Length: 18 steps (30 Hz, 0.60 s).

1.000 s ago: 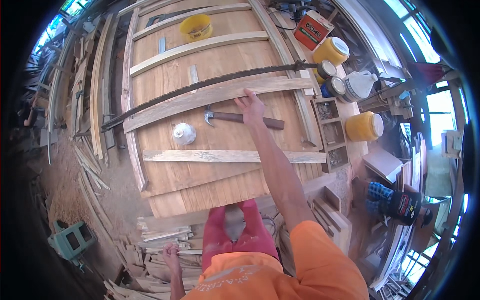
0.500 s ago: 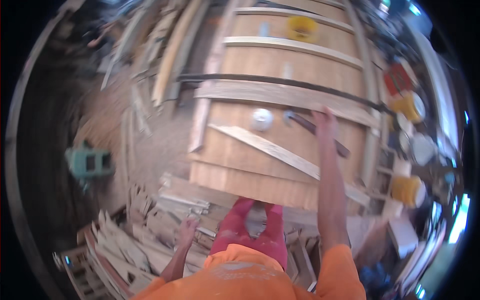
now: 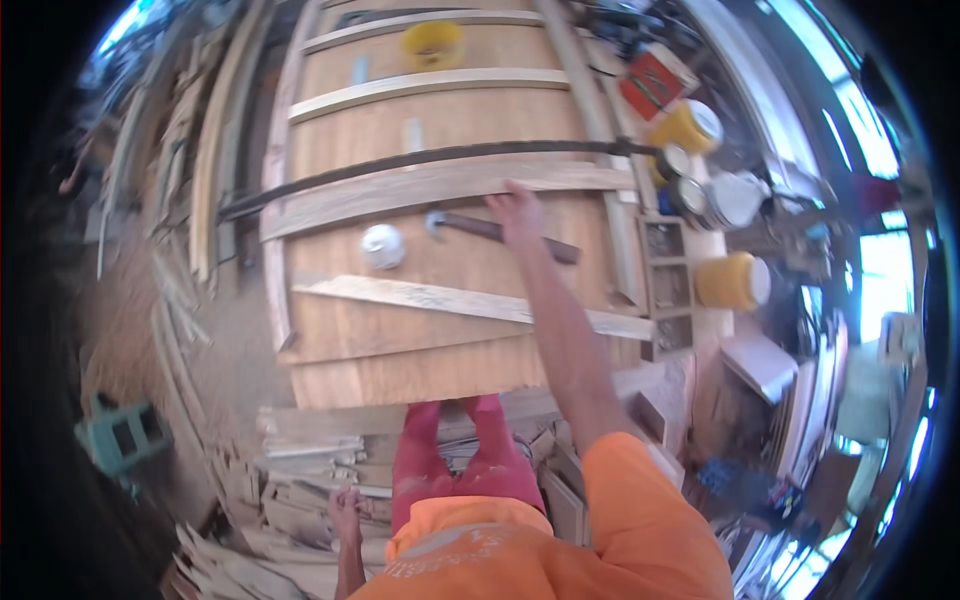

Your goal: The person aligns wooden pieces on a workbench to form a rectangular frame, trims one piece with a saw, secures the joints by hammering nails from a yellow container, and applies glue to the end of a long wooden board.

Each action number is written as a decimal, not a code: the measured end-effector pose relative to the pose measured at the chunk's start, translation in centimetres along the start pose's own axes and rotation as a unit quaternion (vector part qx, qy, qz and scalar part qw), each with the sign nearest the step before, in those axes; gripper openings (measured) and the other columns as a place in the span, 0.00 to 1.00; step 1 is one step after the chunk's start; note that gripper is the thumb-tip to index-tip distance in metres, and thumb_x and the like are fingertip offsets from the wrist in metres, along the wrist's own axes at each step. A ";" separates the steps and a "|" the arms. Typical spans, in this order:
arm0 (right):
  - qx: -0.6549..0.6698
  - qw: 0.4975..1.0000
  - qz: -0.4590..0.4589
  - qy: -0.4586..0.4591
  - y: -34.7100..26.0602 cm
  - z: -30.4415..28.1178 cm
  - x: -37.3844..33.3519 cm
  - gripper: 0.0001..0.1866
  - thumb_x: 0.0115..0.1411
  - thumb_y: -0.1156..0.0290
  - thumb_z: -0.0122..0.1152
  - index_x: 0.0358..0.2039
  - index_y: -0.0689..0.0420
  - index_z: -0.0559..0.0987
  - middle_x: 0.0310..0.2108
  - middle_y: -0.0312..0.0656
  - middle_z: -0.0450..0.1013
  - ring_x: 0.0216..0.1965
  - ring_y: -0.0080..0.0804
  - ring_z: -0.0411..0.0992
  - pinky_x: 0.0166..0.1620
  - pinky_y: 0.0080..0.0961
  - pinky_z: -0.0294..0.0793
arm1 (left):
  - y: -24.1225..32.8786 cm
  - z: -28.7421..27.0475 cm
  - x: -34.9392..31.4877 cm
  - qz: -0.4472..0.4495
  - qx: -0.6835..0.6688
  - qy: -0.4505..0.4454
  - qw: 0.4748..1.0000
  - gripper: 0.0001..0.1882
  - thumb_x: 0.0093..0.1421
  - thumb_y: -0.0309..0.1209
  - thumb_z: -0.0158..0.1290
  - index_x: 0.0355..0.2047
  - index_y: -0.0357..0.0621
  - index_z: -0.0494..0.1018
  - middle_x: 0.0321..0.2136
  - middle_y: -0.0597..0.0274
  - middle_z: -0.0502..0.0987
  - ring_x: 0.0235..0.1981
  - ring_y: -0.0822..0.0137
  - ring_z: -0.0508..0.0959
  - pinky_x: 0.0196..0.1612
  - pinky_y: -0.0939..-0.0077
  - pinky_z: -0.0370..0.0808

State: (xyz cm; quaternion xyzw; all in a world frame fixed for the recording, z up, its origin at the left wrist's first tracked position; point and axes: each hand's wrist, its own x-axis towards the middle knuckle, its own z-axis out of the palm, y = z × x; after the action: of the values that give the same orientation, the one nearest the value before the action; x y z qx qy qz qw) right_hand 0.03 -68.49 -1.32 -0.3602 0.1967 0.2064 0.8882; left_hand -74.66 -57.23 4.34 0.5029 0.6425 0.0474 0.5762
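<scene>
Picture desk: What could go wrong, left to right?

Field: The left hand is held low, well off the near side of the wide board, over wood offcuts. Its fingers look curled, but whether anything is grasped cannot be told. Just nearer than the board, a rounded white container could be toppled if the board were dragged back. Nearer again, a loose slat is laid askew and could be knocked by the right forearm passing over it.

Picture desk: And farther right?

Field: The claw hammer, set just nearer than the board, could be caught by that same forearm. The right hand is placed at the board's near edge, fingers partly extended and unclenched; whether the wood is pinched or merely touched cannot be made out. Laid across both side rails, the board could be skewed by a one-handed push, its left end being steadied by no hand.

Picture desk: What is hidden?

Field: The left hand is blurred. Beyond the board, the seating of a dark bar clamp cannot be judged. Parts of slat and hammer handle are covered by the arm.
</scene>
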 end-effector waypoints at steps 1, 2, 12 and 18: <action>0.017 1.000 -0.021 0.013 0.2 0.4 0.2 0.26 0.76 0.64 0.51 0.64 0.73 0.68 0.66 0.60 0.64 0.69 0.63 0.62 0.67 0.62 0.73 | 0.1 -0.1 0.0 -0.017 0.012 0.020 1.000 0.10 0.70 0.24 0.53 0.50 0.37 0.73 0.38 0.59 0.81 0.30 0.73 0.79 0.29 0.81 0.74; 0.017 1.000 -0.010 -0.003 0.6 0.6 0.0 0.25 0.77 0.65 0.49 0.64 0.74 0.67 0.66 0.60 0.63 0.71 0.62 0.60 0.67 0.61 0.73 | 0.1 -0.2 0.1 0.000 0.007 -0.008 1.000 0.10 0.70 0.24 0.53 0.50 0.37 0.73 0.38 0.59 0.81 0.30 0.73 0.79 0.29 0.81 0.74; 0.015 0.998 -0.028 0.051 -1.1 1.0 -0.3 0.26 0.79 0.62 0.43 0.64 0.74 0.66 0.66 0.59 0.64 0.70 0.63 0.62 0.66 0.61 0.74 | 2.2 -0.4 0.5 0.036 -0.002 -0.005 0.999 0.11 0.71 0.27 0.53 0.51 0.39 0.72 0.41 0.59 0.82 0.35 0.71 0.82 0.34 0.79 0.77; -0.015 1.000 -0.008 0.018 -0.7 -1.0 0.2 0.25 0.79 0.62 0.44 0.62 0.73 0.65 0.62 0.59 0.68 0.67 0.63 0.65 0.64 0.59 0.78 | 1.2 -0.6 -0.5 0.022 0.009 -0.037 0.999 0.10 0.70 0.27 0.55 0.50 0.40 0.73 0.39 0.61 0.82 0.34 0.72 0.82 0.34 0.78 0.78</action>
State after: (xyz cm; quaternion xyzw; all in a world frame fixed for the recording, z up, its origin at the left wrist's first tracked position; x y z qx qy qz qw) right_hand 0.36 -69.64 -1.66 -0.3783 0.2063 0.1953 0.8810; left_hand -74.48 -56.69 5.61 0.5236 0.6097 0.0358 0.5939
